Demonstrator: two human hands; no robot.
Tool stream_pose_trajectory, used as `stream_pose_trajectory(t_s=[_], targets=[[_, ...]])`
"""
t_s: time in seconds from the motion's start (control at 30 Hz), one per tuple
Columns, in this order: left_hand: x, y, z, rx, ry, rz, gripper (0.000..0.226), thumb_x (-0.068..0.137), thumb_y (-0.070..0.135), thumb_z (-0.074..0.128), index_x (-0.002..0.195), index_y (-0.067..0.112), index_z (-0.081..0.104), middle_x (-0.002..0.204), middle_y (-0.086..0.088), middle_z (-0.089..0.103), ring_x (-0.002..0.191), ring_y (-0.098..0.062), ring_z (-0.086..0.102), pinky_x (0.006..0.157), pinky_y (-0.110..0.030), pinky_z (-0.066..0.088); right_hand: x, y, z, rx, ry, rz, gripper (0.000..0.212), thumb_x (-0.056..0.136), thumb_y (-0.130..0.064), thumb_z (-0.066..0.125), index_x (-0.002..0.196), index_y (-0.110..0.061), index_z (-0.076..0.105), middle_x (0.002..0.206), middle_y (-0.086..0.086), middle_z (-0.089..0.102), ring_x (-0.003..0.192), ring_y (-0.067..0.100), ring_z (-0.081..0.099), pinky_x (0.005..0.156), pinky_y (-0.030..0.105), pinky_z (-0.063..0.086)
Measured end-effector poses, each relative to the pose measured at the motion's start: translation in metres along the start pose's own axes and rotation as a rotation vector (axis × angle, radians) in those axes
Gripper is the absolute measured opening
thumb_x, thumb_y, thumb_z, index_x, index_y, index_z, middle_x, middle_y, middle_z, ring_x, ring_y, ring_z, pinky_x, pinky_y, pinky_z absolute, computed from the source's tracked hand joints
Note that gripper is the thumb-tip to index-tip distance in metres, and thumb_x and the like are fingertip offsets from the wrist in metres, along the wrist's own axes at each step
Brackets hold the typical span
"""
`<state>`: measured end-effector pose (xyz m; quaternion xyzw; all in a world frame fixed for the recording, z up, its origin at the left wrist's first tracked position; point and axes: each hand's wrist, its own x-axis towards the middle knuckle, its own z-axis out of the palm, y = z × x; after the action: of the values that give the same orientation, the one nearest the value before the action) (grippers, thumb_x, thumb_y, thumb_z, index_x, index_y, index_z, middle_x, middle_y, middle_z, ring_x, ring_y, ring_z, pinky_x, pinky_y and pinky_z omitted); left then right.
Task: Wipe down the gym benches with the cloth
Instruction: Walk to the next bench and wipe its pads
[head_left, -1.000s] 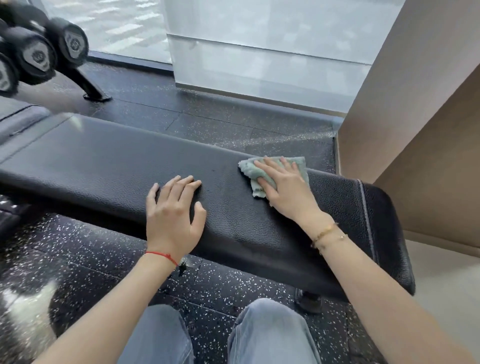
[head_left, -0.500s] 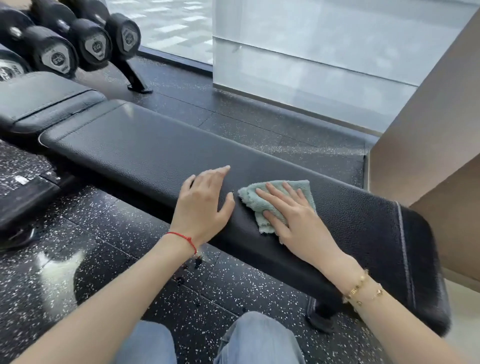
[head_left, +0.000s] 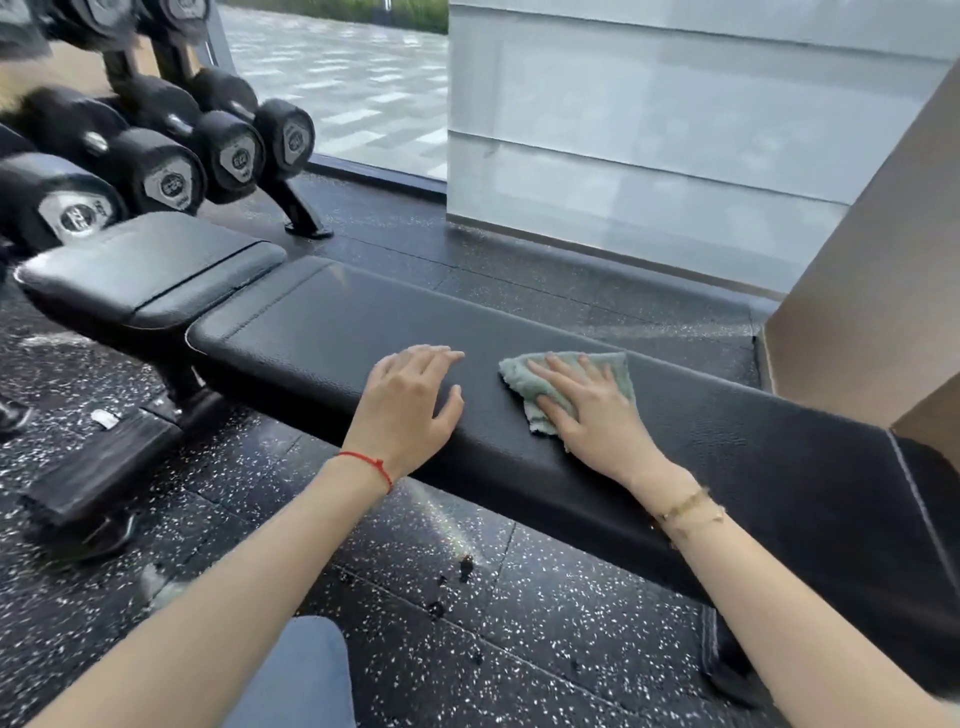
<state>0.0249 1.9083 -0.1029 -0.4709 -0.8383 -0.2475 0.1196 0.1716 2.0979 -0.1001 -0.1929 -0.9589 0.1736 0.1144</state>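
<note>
One black padded gym bench (head_left: 322, 332) runs from about 10 o'clock to 4 o'clock across the view, made of two pads: a long back pad and a shorter seat pad (head_left: 150, 270) at its 10 o'clock end. One pale green cloth (head_left: 540, 384) lies on the long pad, just past centre toward 1 o'clock. The right hand (head_left: 597, 415) presses flat on the cloth, fingers (head_left: 558, 371) spread and extended, not curled around it. The left hand (head_left: 410, 410) rests at the near edge of the pad, just beside the cloth at its 9 o'clock but apart from it, fingers open and loosely bent, holding nothing. One red string (head_left: 369, 462) circles the left wrist; thin gold bracelets (head_left: 685, 509) sit on the right, their number unclear. At 10 to 11 o'clock a rack holds dumbbells (head_left: 171, 176); four grey end plates face the camera, their printing too blurred to read. The speckled rubber floor (head_left: 467, 623) lies below.
</note>
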Motion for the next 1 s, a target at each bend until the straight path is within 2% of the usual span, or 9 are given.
stream_pose_trajectory(t_s=[0.1, 0.23, 0.4, 0.47, 0.63, 0.77, 0.9, 1.0], targets=[[0.012, -0.006, 0.016, -0.01, -0.013, 0.065, 0.055, 0.091, 0.042, 0.033, 0.132, 0.018, 0.058, 0.134, 0.002, 0.061, 0.133, -0.018, 0.049, 0.112, -0.043, 0.035, -0.049, -0.01, -0.004, 0.026, 0.049, -0.021, 0.046, 0.099, -0.042, 0.041, 0.144, -0.044, 0.033, 0.154, -0.017, 0.026, 0.148, 0.012, 0.007, 0.122, 0.036, -0.002], [0.022, -0.011, 0.025, -0.035, -0.038, 0.111, 0.057, 0.09, 0.044, 0.032, 0.133, 0.018, 0.058, 0.138, 0.001, 0.058, 0.136, -0.02, 0.045, 0.116, -0.045, 0.029, -0.081, 0.0, -0.017, 0.019, 0.109, 0.122, 0.046, 0.098, -0.04, 0.042, 0.144, -0.042, 0.034, 0.153, -0.018, 0.025, 0.147, 0.008, 0.009, 0.122, 0.034, 0.001], [0.034, -0.028, 0.026, -0.022, -0.071, 0.128, 0.061, 0.089, 0.046, 0.031, 0.136, 0.017, 0.056, 0.142, -0.002, 0.055, 0.139, -0.022, 0.041, 0.118, -0.046, 0.023, -0.014, 0.022, -0.016, -0.098, 0.113, 0.409, 0.047, 0.1, -0.043, 0.037, 0.146, -0.039, 0.032, 0.158, -0.006, 0.024, 0.148, 0.022, 0.01, 0.121, 0.045, -0.001], [0.035, -0.033, 0.027, -0.027, -0.098, 0.114, 0.061, 0.089, 0.045, 0.031, 0.137, 0.017, 0.055, 0.145, -0.002, 0.053, 0.141, -0.022, 0.039, 0.119, -0.048, 0.021, 0.013, 0.01, -0.005, -0.13, 0.129, 0.457, 0.047, 0.1, -0.044, 0.036, 0.146, -0.04, 0.031, 0.158, -0.006, 0.024, 0.148, 0.025, 0.01, 0.119, 0.046, -0.005], [0.032, -0.034, 0.025, -0.069, -0.161, 0.07, 0.06, 0.09, 0.042, 0.034, 0.14, 0.015, 0.053, 0.149, -0.003, 0.048, 0.143, -0.021, 0.034, 0.12, -0.051, 0.017, 0.004, -0.05, 0.019, -0.085, 0.131, 0.335, 0.047, 0.099, -0.041, 0.04, 0.145, -0.04, 0.033, 0.157, -0.008, 0.026, 0.148, 0.022, 0.008, 0.119, 0.041, -0.008], [0.031, -0.036, 0.022, -0.1, -0.147, 0.074, 0.058, 0.089, 0.039, 0.037, 0.137, 0.013, 0.056, 0.147, -0.004, 0.051, 0.141, -0.022, 0.037, 0.119, -0.052, 0.018, -0.05, -0.069, 0.019, -0.072, 0.155, 0.303, 0.047, 0.099, -0.039, 0.042, 0.145, -0.041, 0.033, 0.156, -0.012, 0.026, 0.148, 0.015, 0.009, 0.122, 0.041, 0.0], [0.028, -0.037, 0.021, -0.12, -0.123, 0.086, 0.056, 0.088, 0.035, 0.039, 0.134, 0.011, 0.059, 0.145, -0.007, 0.053, 0.14, -0.024, 0.041, 0.118, -0.055, 0.02, -0.081, -0.025, 0.0, -0.071, 0.278, 0.523, 0.045, 0.098, -0.039, 0.044, 0.143, -0.04, 0.038, 0.154, -0.01, 0.032, 0.147, 0.017, 0.017, 0.121, 0.04, 0.006], [0.028, -0.033, 0.021, -0.111, -0.123, 0.082, 0.057, 0.088, 0.034, 0.037, 0.135, 0.01, 0.059, 0.145, -0.007, 0.053, 0.141, -0.024, 0.041, 0.118, -0.056, 0.02, -0.059, -0.006, -0.009, -0.132, 0.283, 0.704, 0.045, 0.099, -0.04, 0.041, 0.143, -0.04, 0.036, 0.156, -0.008, 0.03, 0.146, 0.023, 0.016, 0.12, 0.041, 0.004]])
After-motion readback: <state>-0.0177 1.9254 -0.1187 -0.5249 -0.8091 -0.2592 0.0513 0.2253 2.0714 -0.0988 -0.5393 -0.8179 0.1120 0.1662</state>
